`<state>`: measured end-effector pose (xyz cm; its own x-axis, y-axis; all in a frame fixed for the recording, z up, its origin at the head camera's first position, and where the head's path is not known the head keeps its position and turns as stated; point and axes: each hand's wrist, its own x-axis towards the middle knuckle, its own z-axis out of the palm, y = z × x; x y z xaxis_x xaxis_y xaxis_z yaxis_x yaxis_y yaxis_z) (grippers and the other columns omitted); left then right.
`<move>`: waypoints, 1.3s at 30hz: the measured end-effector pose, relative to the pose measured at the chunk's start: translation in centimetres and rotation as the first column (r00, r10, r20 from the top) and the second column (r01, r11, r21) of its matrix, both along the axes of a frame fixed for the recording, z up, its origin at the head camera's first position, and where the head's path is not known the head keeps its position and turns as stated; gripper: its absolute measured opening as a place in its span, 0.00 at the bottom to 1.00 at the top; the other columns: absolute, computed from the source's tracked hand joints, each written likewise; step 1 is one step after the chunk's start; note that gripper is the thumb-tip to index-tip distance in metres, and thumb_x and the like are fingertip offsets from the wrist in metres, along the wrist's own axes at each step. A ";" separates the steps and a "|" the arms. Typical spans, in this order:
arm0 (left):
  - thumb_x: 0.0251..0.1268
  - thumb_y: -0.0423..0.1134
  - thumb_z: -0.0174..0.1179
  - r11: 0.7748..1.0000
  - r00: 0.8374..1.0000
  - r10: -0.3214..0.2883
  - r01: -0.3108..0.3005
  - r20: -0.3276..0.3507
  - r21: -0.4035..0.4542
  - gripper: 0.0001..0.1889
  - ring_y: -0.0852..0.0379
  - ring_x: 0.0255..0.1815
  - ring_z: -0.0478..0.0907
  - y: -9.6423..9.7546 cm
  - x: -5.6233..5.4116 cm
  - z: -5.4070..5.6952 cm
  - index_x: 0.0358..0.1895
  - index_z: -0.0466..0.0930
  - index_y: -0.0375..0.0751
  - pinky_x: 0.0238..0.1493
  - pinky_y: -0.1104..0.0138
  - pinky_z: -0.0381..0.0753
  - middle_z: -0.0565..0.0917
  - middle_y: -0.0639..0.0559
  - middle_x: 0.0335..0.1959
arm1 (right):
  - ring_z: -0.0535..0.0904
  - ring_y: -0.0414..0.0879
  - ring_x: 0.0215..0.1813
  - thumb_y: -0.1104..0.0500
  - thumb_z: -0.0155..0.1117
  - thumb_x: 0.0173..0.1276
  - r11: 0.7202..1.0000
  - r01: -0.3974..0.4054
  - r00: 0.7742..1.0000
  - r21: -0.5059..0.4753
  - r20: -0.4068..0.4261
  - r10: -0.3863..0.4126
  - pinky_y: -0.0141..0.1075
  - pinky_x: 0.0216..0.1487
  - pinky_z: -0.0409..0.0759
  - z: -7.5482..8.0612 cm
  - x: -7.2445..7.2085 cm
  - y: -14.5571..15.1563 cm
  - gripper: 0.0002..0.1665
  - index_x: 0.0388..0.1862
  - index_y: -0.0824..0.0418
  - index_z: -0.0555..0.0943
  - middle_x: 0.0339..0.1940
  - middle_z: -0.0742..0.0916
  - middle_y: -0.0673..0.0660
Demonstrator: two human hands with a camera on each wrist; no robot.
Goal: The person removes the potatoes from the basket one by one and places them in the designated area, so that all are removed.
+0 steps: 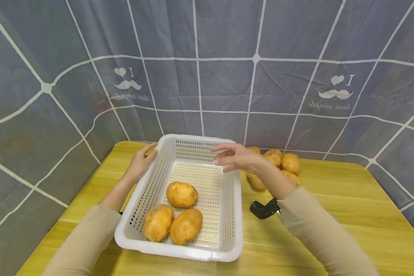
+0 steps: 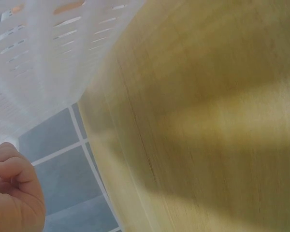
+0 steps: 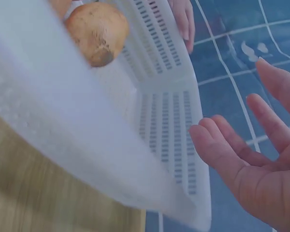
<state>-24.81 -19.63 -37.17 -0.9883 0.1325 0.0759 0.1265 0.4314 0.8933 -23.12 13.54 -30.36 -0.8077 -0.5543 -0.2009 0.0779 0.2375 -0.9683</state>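
A white plastic basket (image 1: pixel 232 214) with slotted walls stands in the middle of the head view. Three potatoes lie in its near part: one potato (image 1: pixel 181 194) behind, another potato (image 1: pixel 158 223) at left, a third potato (image 1: pixel 186 227) beside it. My left hand (image 1: pixel 142 163) grips the basket's left rim near the far corner; in the left wrist view its fingers (image 2: pixel 14 169) are curled. Over the far right part of the basket hovers my right hand (image 1: pixel 239 156), fingers apart and holding nothing. The right wrist view shows these fingers (image 3: pixel 217 145) beside the basket's rim.
Several loose potatoes (image 1: pixel 291 163) cluster right of the basket at the back, partly hidden by my right forearm. Everything stands on a yellow wood-grain table (image 1: pixel 345 207). A grey curtain (image 1: pixel 227 84) with white lines hangs behind and at both sides.
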 end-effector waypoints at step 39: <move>0.74 0.47 0.44 1.000 1.000 0.000 0.000 -0.001 0.010 0.28 0.54 0.32 0.80 0.0 0.0 0.1 0.71 0.55 0.38 0.29 0.66 0.81 0.75 0.29 0.50 | 0.76 0.46 0.43 0.64 0.70 0.56 0.968 -0.128 0.991 0.217 0.002 0.131 0.40 0.36 0.77 -5.1 -0.4 -9.1 0.28 0.57 0.61 0.77 0.53 0.78 0.63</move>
